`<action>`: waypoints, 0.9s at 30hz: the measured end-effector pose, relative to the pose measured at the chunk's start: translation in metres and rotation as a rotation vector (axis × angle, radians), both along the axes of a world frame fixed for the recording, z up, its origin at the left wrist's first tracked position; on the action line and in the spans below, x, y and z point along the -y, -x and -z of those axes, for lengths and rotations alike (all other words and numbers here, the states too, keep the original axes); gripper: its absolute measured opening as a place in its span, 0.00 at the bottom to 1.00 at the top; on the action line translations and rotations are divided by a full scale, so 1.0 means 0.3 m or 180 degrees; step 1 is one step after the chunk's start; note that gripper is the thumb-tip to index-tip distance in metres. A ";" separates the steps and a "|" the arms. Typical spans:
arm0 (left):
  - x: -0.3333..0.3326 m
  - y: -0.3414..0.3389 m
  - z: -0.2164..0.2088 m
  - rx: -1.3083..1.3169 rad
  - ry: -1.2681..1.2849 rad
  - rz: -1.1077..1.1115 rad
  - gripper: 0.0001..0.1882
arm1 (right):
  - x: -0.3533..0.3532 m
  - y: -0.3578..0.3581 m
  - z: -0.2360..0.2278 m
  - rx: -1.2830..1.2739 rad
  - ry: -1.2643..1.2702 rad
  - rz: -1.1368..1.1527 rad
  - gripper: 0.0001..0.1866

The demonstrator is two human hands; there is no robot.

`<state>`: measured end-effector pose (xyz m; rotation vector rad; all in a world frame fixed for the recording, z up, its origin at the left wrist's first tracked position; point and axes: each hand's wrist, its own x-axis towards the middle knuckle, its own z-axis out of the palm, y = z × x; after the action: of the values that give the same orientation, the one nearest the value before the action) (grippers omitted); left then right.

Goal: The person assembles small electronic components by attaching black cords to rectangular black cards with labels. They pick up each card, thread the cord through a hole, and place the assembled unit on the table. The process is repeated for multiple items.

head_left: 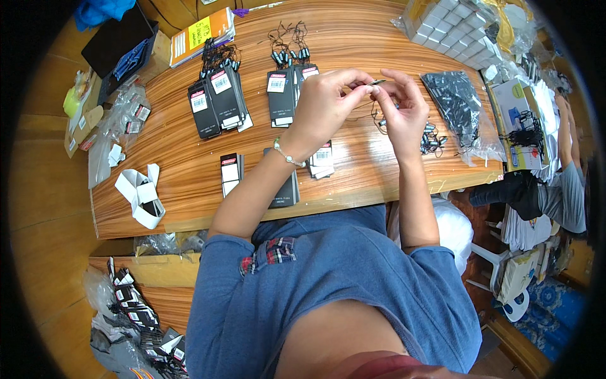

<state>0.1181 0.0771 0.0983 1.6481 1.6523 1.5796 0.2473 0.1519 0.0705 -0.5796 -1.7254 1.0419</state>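
Note:
Above the table, my left hand (327, 104) and my right hand (405, 117) meet with thumbs and forefingers pinched on a thin dark cord (374, 115). The cord dangles in a loose loop between them; its very end is too small to make out. A small pile of tag strings (432, 140) with blue-grey ends lies beyond my right wrist. Black hang tags (278, 101), bunched with their strings, lie partly behind my left hand. Another bunch of black hang tags (218, 104) is farther left. Under my left forearm are a dark tag stack (287, 192) and stickered tags (322, 161).
White small boxes (445, 31) are stacked at the far right. A clear bag of black strings (456, 110) lies near the right edge. A white strip roll (142, 196) sits at the left. Orange-covered papers (201, 38) lie far left. Another person's arm (564, 129) shows at right.

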 end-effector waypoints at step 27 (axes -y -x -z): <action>-0.006 -0.009 0.011 0.0224 -0.0406 -0.0152 0.05 | 0.002 -0.010 -0.052 0.0425 0.0203 0.0060 0.08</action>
<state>0.1208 0.0788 0.0949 1.6046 1.5968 1.7790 0.2504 0.1513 0.0862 -0.7186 -1.8040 1.0687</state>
